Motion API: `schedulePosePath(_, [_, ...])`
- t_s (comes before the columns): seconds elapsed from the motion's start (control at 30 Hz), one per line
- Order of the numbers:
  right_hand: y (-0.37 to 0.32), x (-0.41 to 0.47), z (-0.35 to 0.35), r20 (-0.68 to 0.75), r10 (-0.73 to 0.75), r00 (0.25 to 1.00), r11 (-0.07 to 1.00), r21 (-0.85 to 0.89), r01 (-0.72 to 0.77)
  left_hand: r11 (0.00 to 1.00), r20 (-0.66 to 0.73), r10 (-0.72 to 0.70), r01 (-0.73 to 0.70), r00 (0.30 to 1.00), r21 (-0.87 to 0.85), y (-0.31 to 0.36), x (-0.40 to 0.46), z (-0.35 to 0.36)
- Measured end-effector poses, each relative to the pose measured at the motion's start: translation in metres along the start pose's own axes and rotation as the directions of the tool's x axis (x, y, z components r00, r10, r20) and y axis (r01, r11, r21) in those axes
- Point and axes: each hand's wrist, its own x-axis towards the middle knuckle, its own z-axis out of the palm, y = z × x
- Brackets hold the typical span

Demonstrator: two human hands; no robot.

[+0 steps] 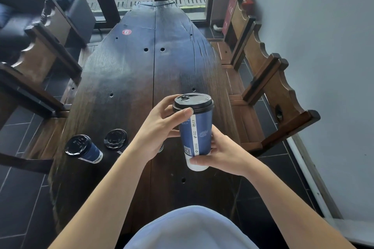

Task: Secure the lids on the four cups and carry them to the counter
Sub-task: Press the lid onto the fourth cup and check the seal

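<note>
I hold a tall blue paper cup [199, 133] with a black lid [193, 102] above the dark wooden table [125, 70]. My right hand [224, 152] grips the cup's white base from the right. My left hand [162, 127] wraps the upper part, thumb pressed against the lid's rim. Two more blue cups stand at the table's near left: one with a black lid [78, 144] on it, another lidded cup [116, 139] right beside it. Behind my left wrist a sliver of something shows, too hidden to identify.
Wooden benches run along both sides of the table, one on the left [40, 62] and one on the right [269, 79] against a grey wall. A dark sofa [30, 10] sits at far left. A glass door stands beyond the table's far end.
</note>
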Motion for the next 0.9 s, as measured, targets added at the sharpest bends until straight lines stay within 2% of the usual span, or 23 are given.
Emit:
schedulePosePath(0.27, [-0.008,0.006,-0.019,0.043,0.025,0.999,1.0,0.004,-0.025,1.0,0.0,-0.011,0.011,1.0,0.026,0.001,0.006,-0.001])
schedulePosePath(0.47, [-0.029,0.017,-0.06,-0.099,-0.063,0.993,0.99,0.118,0.075,0.998,0.022,-0.02,0.019,1.0,0.064,-0.004,0.012,-0.003])
schedulePosePath(0.7, [-0.033,0.034,-0.06,-0.083,-0.08,0.993,0.997,0.005,0.08,0.992,0.021,-0.019,0.017,1.0,0.126,-0.01,0.021,-0.005])
schedulePosePath(0.9, [-0.026,0.049,-0.055,-0.109,-0.065,0.992,0.998,-0.007,0.065,0.989,0.034,-0.059,0.054,0.998,0.135,-0.018,0.032,-0.01])
